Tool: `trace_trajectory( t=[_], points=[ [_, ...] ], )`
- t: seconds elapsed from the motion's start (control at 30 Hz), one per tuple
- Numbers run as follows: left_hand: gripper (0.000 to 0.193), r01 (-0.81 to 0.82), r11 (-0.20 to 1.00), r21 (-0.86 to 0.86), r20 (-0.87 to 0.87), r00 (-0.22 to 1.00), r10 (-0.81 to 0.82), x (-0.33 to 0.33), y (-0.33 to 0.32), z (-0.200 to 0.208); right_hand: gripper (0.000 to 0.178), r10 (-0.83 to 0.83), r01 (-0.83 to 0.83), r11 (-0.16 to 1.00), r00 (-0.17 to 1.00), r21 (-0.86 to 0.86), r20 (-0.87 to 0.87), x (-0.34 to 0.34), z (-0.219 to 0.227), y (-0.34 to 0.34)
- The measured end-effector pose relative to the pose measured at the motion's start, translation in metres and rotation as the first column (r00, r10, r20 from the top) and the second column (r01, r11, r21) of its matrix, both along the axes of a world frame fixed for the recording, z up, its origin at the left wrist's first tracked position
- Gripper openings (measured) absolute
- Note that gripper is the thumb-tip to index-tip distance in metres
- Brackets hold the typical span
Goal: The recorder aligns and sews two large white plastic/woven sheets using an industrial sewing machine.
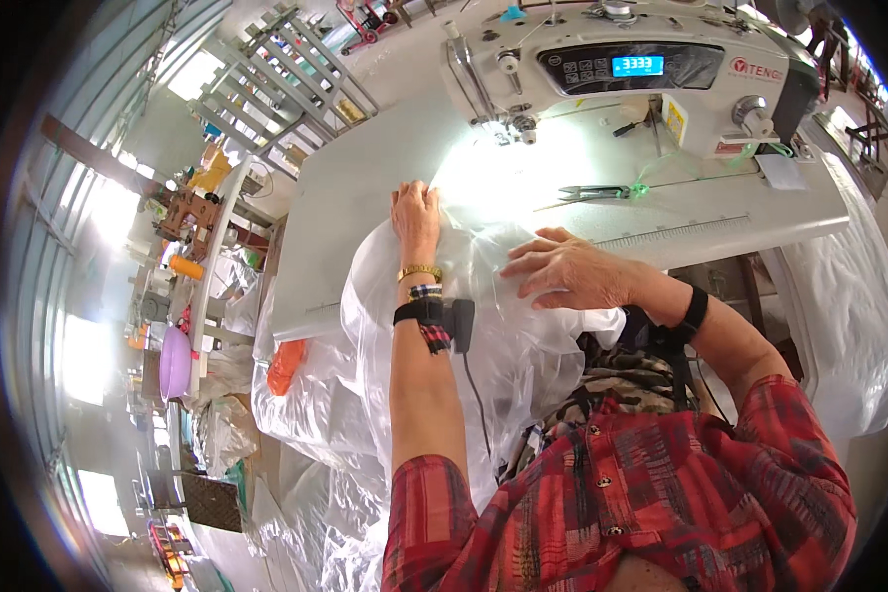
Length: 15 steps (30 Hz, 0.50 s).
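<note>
Glare perhaps hides clear plastic sheet (483,296) beyond left hand (416,212).

Clear plastic sheet (483,296), thin, glossy, crumpled. Draped over near edge of white table (365,197), just short of sewing machine (622,69). Upper part spread on tabletop, glaring white under light near needle; rest hanging off edge in loose folds toward lap. Pressed flat by left hand (416,217) at far left corner, right hand (562,268) palm-down on right part.
</note>
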<state>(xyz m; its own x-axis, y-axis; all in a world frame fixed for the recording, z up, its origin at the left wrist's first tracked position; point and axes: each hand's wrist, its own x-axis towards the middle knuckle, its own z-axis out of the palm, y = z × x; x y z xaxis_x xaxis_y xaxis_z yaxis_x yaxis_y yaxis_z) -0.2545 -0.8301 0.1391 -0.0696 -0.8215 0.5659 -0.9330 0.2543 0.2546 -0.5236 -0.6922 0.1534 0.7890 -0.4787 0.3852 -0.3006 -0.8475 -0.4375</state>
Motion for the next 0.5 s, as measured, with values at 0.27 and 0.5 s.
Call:
trace_trajectory(
  t=[0.27, 0.5],
  points=[
    [0.025, 0.258, 0.965, -0.053, -0.342, 0.903, -0.261, -0.016, 0.047, 0.037, 0.026, -0.306, 0.303, 0.941, 0.952, -0.149, 0.004, -0.073, -0.011, 0.029],
    [0.026, 0.356, 0.933, -0.049, -0.183, 0.915, -0.359, -0.043, 0.079, 0.093, 0.042, -0.624, 0.597, 0.754, 0.781, -0.275, -0.014, -0.116, -0.007, 0.023]
  ],
)
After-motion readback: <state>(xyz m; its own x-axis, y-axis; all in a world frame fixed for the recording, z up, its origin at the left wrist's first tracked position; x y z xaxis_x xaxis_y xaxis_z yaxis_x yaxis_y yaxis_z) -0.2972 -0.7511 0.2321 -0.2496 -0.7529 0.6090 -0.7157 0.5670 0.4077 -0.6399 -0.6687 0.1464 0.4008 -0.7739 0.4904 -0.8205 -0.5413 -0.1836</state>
